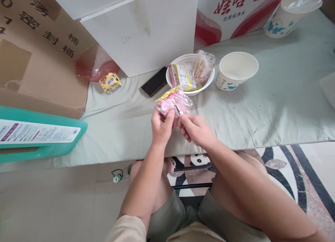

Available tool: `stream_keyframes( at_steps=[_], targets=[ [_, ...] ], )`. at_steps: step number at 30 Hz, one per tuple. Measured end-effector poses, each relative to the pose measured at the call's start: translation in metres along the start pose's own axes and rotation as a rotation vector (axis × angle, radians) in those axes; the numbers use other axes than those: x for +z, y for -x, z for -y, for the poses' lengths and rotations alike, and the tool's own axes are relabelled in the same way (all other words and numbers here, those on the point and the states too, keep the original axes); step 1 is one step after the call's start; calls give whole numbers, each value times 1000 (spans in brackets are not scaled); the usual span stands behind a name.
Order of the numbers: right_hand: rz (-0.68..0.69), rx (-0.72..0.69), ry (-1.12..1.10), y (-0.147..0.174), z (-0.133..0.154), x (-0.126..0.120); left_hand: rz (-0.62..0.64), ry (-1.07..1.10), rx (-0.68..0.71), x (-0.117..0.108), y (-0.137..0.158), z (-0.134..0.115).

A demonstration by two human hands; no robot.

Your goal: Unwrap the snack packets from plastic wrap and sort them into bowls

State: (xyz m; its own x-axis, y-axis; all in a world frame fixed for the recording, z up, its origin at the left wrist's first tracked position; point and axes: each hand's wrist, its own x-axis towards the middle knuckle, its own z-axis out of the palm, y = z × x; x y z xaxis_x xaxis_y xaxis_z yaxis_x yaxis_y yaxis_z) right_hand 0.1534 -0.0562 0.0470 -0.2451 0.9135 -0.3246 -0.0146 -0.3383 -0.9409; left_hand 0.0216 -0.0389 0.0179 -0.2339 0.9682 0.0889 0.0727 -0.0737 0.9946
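My left hand [162, 126] is closed on a pink and yellow plastic snack packet [174, 100], with the thumb lying along its near side. My right hand [195, 128] pinches a small knife [178, 110] whose dark, narrow tip rests against the packet's face. Most of the knife's handle is hidden by the fingers. Just beyond the packet stands a white bowl [211, 78] containing a yellow and pink packet [184, 76] and a clear-wrapped brown snack [202, 67]. Beside the bowl lies a black phone [154, 82].
A paper cup [237, 69] stands right of the bowl, another cup [285, 16] farther back. At left are a yellow wrapper [110, 83], a reddish clear bowl [95, 65], a cardboard carton [52, 78] and a green jug [75, 126]. White boxes [157, 32] line the back.
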Motion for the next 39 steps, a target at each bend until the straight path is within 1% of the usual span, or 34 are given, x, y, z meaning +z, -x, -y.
stream_keyframes(
  at_steps=[3, 6, 9, 11, 13, 16, 18, 19, 21, 22, 24, 27, 29, 30, 32, 34, 35, 37, 39],
  targets=[
    [32, 20, 100, 3, -2, 3, -44, 53, -18, -5, -2, 0],
    [53, -8, 241, 5, -5, 8, -97, 165, -20, -10, -7, -5],
    [83, -54, 443, 7, -5, 12, -216, 295, -26, -17, -14, -12],
    [67, -70, 617, 8, -3, 12, -269, 345, -83, -24, -20, -16],
    [-20, -52, 819, 8, 0, 6, -260, 353, -182, -33, -26, -16],
    [-230, 36, 1103, 6, 6, -12, -199, 301, -312, -44, -29, -12],
    [-333, 101, 1215, 3, 9, -27, -149, 265, -366, -46, -29, -9],
    [-362, 128, 1248, 1, 8, -33, -123, 254, -384, -46, -28, -9],
    [-421, 140, 1288, -3, 4, -44, -84, 248, -397, -44, -27, -10],
    [-458, 117, 1287, -5, 0, -48, -75, 253, -394, -43, -26, -11],
    [-524, 5, 1242, -10, -9, -54, -67, 274, -391, -40, -26, -12],
    [-620, -258, 1154, -18, -17, -58, -37, 305, -397, -37, -28, -13],
    [-676, -399, 1161, -27, -12, -57, 0, 312, -392, -38, -29, -11],
    [-676, -439, 1185, -33, -6, -56, 17, 315, -388, -38, -29, -10],
    [-593, -442, 1264, -46, 8, -50, 34, 322, -386, -40, -28, -8],
    [-481, -364, 1361, -58, 23, -44, 41, 336, -388, -41, -26, -8],
    [-446, -315, 1410, -63, 29, -41, 48, 341, -388, -41, -24, -9],
    [-410, -246, 1501, -68, 36, -36, 72, 345, -386, -41, -21, -11],
    [-383, -225, 1580, -69, 38, -34, 108, 339, -384, -42, -18, -13]
  ],
)
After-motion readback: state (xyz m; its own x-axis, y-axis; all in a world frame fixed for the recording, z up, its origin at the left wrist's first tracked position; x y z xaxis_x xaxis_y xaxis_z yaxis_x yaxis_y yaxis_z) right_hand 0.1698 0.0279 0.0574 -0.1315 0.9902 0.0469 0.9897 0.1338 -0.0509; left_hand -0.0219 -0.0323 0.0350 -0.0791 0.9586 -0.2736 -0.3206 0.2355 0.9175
